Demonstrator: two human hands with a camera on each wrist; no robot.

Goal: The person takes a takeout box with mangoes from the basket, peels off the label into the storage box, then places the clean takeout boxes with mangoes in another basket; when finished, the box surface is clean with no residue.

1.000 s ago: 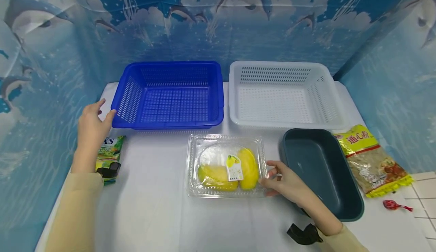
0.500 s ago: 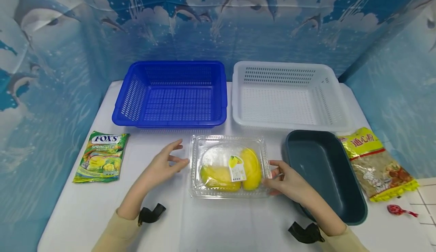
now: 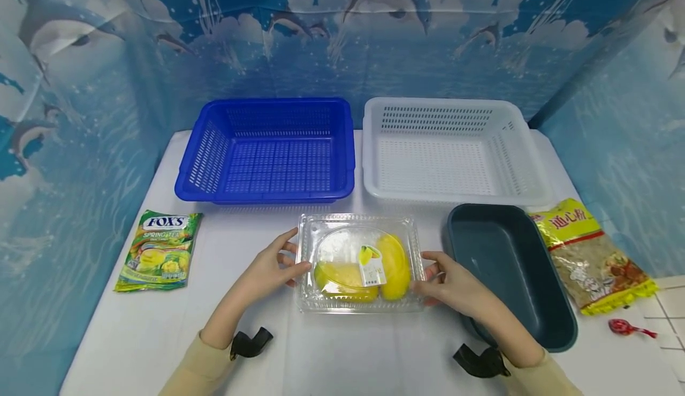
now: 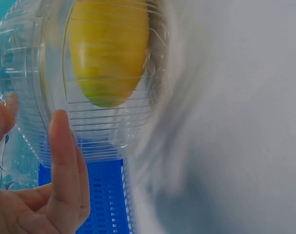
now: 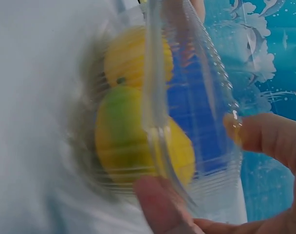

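Observation:
A clear plastic clamshell box [image 3: 332,238] with a white label on its lid lies in the middle of the white table. Inside are two yellow fruits [image 3: 395,265] that look like mangoes, one greenish at its end in the right wrist view. My left hand [image 3: 267,274] grips the box's left side, thumb over the lid's edge and fingers against the side wall [image 4: 97,124]. At the opposite side, my right hand [image 3: 455,286] holds the box between thumb and fingers; the right wrist view shows the thumb [image 5: 265,136] at the rim.
Behind the box stand a blue basket [image 3: 267,198] and a white basket [image 3: 455,197]. A dark grey-green tub [image 3: 505,265] is close on the right, beside a yellow pasta bag [image 3: 594,259] and a red-wrapped lollipop [image 3: 623,327]. At left lies a green FOX'S candy bag [image 3: 159,250].
My left hand has come from beside the blue basket, above the candy bag, rightward to the box and taken hold of its left side. The right hand stays on the box.

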